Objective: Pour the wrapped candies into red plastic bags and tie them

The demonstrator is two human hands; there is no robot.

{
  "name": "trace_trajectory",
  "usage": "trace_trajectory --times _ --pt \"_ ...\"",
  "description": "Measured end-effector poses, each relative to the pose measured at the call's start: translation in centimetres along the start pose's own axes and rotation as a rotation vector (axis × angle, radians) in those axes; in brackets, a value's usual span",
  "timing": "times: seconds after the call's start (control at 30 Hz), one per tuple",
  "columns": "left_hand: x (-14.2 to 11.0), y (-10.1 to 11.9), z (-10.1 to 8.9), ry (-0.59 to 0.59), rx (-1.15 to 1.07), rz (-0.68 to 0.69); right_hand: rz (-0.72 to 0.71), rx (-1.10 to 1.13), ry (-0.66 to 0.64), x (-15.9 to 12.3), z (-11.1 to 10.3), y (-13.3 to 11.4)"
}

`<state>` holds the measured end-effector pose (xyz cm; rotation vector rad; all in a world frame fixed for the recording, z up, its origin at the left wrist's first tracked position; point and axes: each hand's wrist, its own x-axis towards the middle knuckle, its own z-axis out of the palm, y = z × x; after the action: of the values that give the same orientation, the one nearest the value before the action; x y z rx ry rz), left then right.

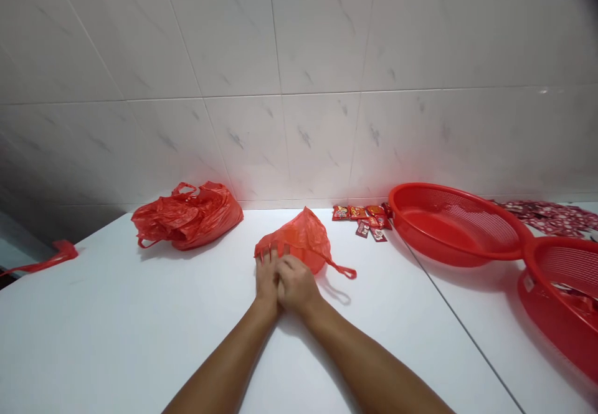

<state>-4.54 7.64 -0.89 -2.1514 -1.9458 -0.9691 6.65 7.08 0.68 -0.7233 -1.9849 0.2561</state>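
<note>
Both my hands meet at the near edge of a small red plastic bag (303,236) lying on the white table (116,327). My left hand (266,275) has its fingers curled onto the bag's rim. Pressed against it, my right hand (296,283) is closed on the same edge of the bag. One bag handle (344,270) trails out to the right on the table.
A larger bundle of red bags (187,216) lies at the back left, and a red strip (47,261) at the far left edge. Small red sachets (367,216) sit by the tiled wall. Two red mesh baskets (458,224) (560,296) stand at the right, more packets (555,215) behind.
</note>
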Motion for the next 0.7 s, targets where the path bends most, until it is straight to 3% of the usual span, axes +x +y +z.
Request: trace_trajectory --times 0.13,0.3,0.47,0.6,0.7 --pt "0.0 0.8 -1.0 -0.108 0.21 0.066 0.333 -0.109 0.049 0.8 -1.6 3.3" --pt "0.4 2.1 -1.7 -0.198 0.191 0.246 0.502 -0.241 0.061 0.8 -3.9 6.4" --pt "0.5 2.8 -2.2 -0.195 0.12 0.296 0.517 -0.318 0.019 0.9 -3.7 6.1" --pt "0.4 2.7 -2.2 -0.176 0.071 0.251 0.468 -0.32 0.001 1.0 -3.4 5.2" --pt "0.5 2.2 -2.0 -0.154 0.091 0.174 0.522 -0.298 -0.068 0.6 -3.3 5.2"
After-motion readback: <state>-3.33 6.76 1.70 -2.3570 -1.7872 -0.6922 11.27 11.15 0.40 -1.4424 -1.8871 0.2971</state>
